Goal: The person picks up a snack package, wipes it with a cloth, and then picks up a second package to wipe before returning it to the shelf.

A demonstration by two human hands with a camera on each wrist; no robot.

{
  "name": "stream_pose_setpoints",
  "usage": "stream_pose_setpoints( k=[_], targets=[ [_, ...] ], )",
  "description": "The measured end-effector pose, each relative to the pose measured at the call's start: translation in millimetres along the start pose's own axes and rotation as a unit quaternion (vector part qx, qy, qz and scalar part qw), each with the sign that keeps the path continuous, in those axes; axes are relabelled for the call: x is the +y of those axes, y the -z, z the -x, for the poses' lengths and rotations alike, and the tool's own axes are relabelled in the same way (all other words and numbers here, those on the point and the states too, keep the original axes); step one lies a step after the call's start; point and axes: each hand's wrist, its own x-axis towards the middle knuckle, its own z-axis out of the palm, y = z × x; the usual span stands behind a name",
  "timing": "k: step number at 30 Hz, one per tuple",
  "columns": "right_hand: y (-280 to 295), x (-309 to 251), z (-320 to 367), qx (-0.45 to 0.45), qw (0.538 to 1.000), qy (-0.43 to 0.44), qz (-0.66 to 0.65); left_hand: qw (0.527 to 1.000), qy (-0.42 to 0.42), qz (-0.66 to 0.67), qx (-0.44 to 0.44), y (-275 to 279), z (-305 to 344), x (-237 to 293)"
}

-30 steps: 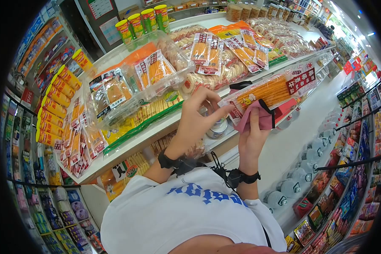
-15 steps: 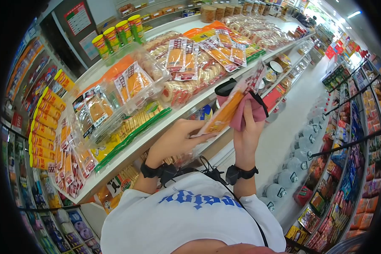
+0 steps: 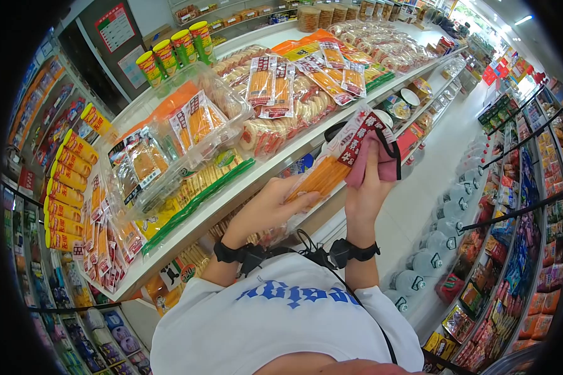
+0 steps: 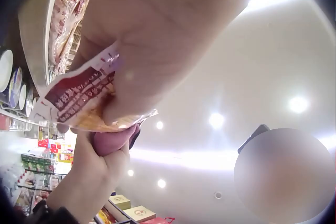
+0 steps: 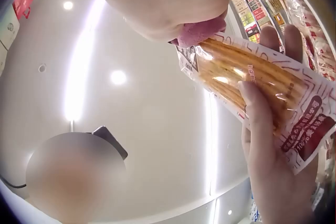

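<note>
Pale glossy floor (image 3: 413,206) | white plain ceiling (image 4: 199,98), long bright strip light (image 5: 84,61), round lit downlight (image 5: 118,77) | long white-edged display table (image 3: 187,240)

White shelf (image 3: 200,215) with packaged snacks (image 3: 291,100) on top

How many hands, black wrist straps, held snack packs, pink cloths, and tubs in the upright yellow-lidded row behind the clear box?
Hands: 2
Wrist straps: 2
Snack pack: 1
Pink cloth: 1
Upright tubs: 4
Total: 10
</note>
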Motion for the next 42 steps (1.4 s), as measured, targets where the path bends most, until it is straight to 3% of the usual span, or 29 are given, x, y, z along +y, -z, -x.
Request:
stream_pose_setpoints(
  k=[6,10,12,15,18,21,24,27,30,34,36,42],
  targets=[
    [16,-10,-18,0.059,0.998,-0.005,-0.014,0.999,-0.017,0.019,-0.026,11,2,-4],
    [12,-25,-17,0.072,0.994,-0.036,-0.076,0.995,-0.022,-0.009,0.096,19,3,-4],
    [15,-15,-4,0.007,0.991,-0.102,-0.088,0.985,-0.047,0.034,0.164,16,-3,0],
    [-7,-12,25,-0.066,0.981,-0.171,-0.057,0.979,-0.085,0.076,0.172,4,-16,9],
    [-3,-1,35,-0.152,0.975,-0.161,0.024,0.984,-0.074,0.032,0.161,0,-17,13],
    [-3,-8,28,-0.167,0.959,-0.202,0.109,0.989,0.016,0.112,0.091,2,-15,12],
    [-1,0,25,-0.131,0.965,-0.192,0.121,0.996,0.031,0.060,0.058,1,-14,1],
    [-5,5,25,-0.080,0.979,-0.175,0.069,0.996,-0.036,-0.054,0.057,2,-15,5],
    [-7,5,20,-0.057,0.988,-0.136,0.055,1.000,-0.026,0.010,0.012,-1,-16,5],
    [-10,-2,13,-0.016,0.987,-0.159,0.014,0.999,-0.033,-0.038,0.001,2,-14,13],
    [-6,-2,6,-0.013,0.990,-0.143,0.014,0.999,-0.020,-0.043,-0.010,2,-14,6],
    [-11,-4,1,0.010,0.995,-0.095,0.008,0.991,-0.084,-0.105,-0.002,10,-12,0]
  ],
)
